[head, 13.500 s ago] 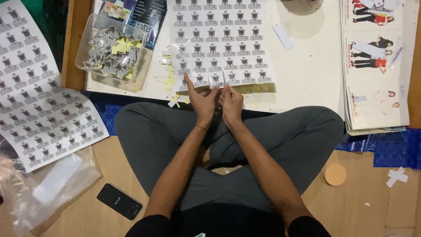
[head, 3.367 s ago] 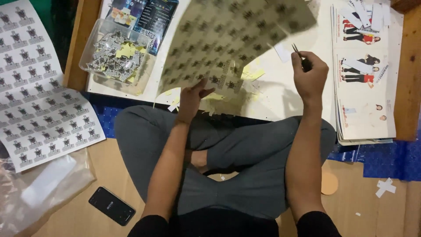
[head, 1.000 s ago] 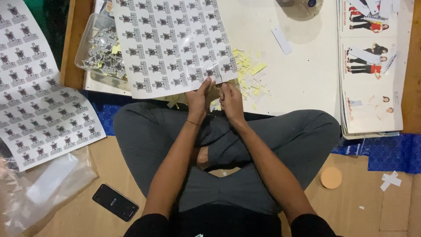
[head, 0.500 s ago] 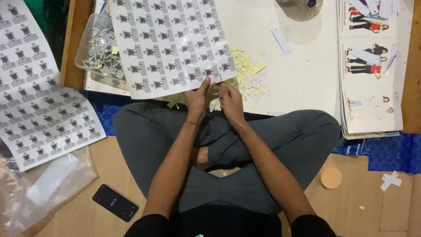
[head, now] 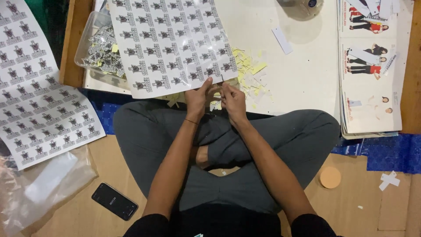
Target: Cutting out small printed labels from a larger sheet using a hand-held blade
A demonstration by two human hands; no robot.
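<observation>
sheet: sticker sheet [head: 171, 44] now flat on table, no longer lifted
left hand [head: 198, 95]: pinches its near edge
right hand [head: 233, 98]: closed, contents unclear

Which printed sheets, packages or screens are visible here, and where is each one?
Sticker sheet: white, rows of dark emblems, on the table, its lower edge at the left hand.
Second sticker sheet: same print, on the floor, left.
Phone: black, dark screen, floor.
Printed pages: white with figures, stacked at right.
Clear plastic box: holds cut stickers.
</observation>
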